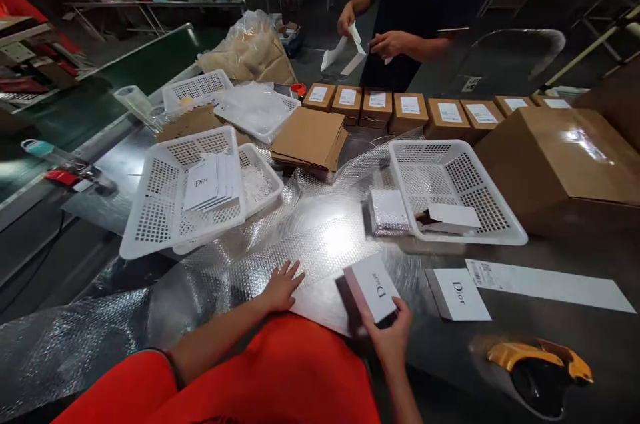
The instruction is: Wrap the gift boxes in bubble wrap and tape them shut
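Observation:
My right hand [389, 334] grips a small white printed box [373, 287] by its near end, holding it tilted over a sheet of bubble wrap [260, 264] spread on the metal table. My left hand [283, 285] lies flat on the bubble wrap, fingers spread, beside a flat white sheet [320, 304] under the box. A second white printed box [457, 294] lies on the table just right of the held one.
White perforated baskets stand at left [165, 211] with white cards, and at right [453, 187]. A large carton [560, 157], a row of small brown boxes [410, 111], stacked flat cardboard [310, 137], a long white label strip [550, 284] and a yellow tape dispenser [540, 361] surround them. A person in black [400, 17] stands opposite handling paper.

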`<state>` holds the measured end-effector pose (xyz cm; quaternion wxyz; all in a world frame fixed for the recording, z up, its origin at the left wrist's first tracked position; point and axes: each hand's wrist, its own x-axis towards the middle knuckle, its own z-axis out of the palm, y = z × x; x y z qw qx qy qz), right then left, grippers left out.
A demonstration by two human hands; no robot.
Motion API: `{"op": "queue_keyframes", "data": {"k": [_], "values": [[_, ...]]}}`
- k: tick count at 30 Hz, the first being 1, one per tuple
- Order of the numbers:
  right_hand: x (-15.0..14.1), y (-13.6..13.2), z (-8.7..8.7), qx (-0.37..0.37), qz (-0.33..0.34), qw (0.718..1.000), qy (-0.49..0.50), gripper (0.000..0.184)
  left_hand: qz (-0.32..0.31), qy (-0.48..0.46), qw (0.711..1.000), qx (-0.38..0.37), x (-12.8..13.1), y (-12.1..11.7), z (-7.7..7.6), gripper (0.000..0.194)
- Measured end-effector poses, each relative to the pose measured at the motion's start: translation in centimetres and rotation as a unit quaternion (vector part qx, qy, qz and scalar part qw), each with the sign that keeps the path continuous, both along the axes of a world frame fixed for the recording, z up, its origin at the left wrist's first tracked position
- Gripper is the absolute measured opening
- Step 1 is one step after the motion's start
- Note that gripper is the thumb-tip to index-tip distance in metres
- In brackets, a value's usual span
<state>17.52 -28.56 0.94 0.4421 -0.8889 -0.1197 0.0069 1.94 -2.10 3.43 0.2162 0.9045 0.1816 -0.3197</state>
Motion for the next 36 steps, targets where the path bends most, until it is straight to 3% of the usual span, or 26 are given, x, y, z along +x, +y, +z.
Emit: {"op": "queue_keyframes", "data": {"k": [2,5,9,15,23,30,36], "values": [[-0.4,5.4,-0.2,0.017,0.047,0.998,-0.027,0.067,-0.001,-0.008,1.0,-0.007,0.1,0.4,0.0,0.086],[-0.6,12.0,-1.1,0.013,0.063,0.997,-0.049,0.064,-0.014,-0.015,1.0,-0.018,0.1,1.4,-0.1,0.085],[-1.2,16.1,-3.0,-0.021,0.052,0.995,-0.086,0.065,-0.032,-0.015,0.999,-0.033,0.1,2.3,0.0,0.086],[-2.7,15.7,-5.0,-0.072,0.063,0.988,-0.122,0.065,-0.013,-0.019,0.998,-0.051,0.4,2.3,0.5,0.083],[-3.2,15.0,-6.0,-0.13,0.074,0.981,-0.121,0.063,-0.002,-0.028,0.997,-0.067,0.0,2.4,0.1,0.083],[-2.9,14.5,-5.5,-0.159,0.104,0.973,-0.129,0.066,-0.001,-0.021,0.998,-0.063,0.0,2.2,-0.4,0.083],[-1.4,13.6,-3.8,-0.164,0.137,0.974,-0.073,0.064,0.022,-0.015,0.998,-0.062,0.1,1.9,0.0,0.075]]}}
